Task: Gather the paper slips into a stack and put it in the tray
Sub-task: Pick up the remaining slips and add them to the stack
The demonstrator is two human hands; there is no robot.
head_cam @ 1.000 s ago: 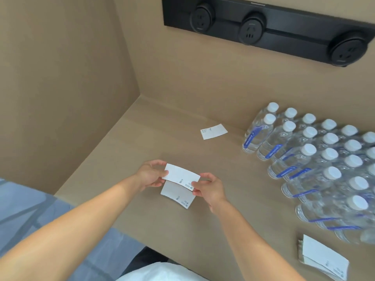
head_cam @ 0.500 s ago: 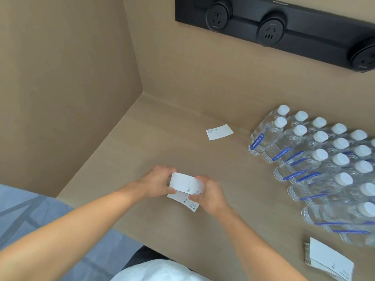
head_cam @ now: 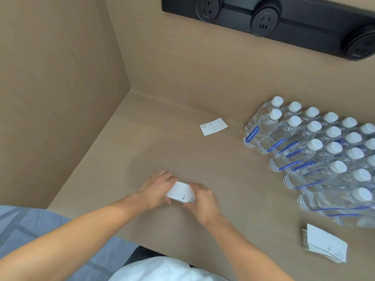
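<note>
Near the front of the wooden desk [head_cam: 142, 151], both hands hold a small pile of white paper slips [head_cam: 180, 192] low over the surface. My left hand [head_cam: 157, 186] grips its left end and my right hand [head_cam: 200, 196] grips its right end. The lower slip is hidden under the top one. A single white slip [head_cam: 213, 126] lies alone further back, near the wall. At the front right rests another stack of slips [head_cam: 324, 243]. No tray is in view.
Many clear water bottles [head_cam: 316, 157] with white caps stand packed together at the right. A black socket strip [head_cam: 267, 19] runs along the back wall. A side wall closes the desk at the left.
The two slips, offset one second ago, have been pushed together into one aligned pile. Both hands closed in around its ends and dropped slightly toward the desk.
</note>
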